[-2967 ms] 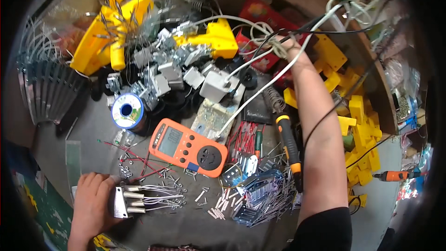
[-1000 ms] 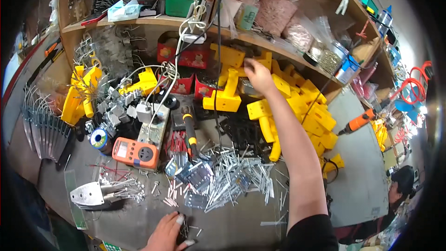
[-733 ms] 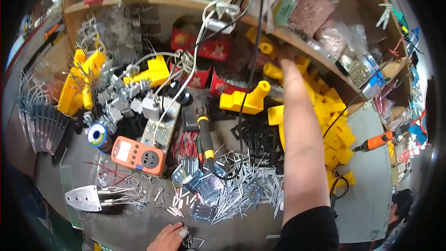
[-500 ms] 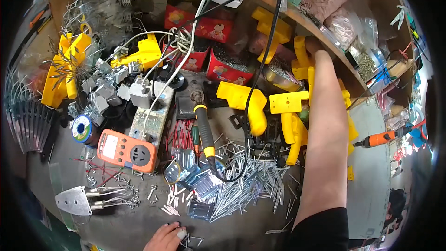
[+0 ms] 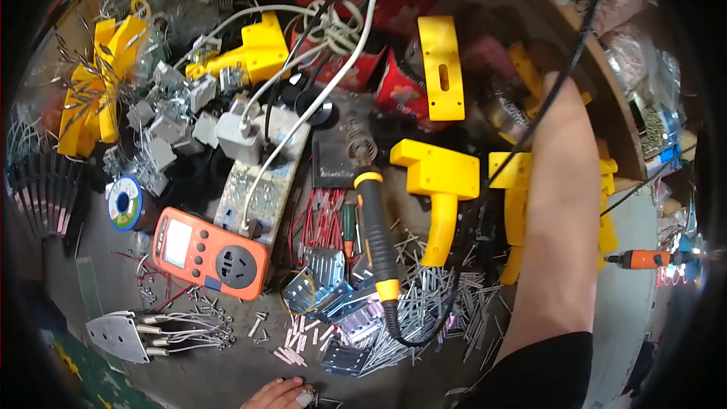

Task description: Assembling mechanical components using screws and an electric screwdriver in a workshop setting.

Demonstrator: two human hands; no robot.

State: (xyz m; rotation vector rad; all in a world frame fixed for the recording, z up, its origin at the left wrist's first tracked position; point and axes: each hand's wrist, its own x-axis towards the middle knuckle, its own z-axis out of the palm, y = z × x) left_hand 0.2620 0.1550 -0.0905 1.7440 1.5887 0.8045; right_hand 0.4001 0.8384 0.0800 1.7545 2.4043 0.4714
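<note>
Yellow shell (image 5: 441, 47), right of meter (image 5: 203, 257) — slot newly showing. Right hand (image 5: 558, 89) farther right, mostly hidden; left hand (image 5: 274, 395) below meter — both grips unclear.

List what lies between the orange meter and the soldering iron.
In the head view: part of a power strip, red wires, a green-handled tool and shiny plates.

on the grey bench (image 5: 219, 379) lie a metal plate (image 5: 118, 338), small screws (image 5: 258, 324), pale tubes (image 5: 290, 356) and metal rods (image 5: 475, 326).
</note>
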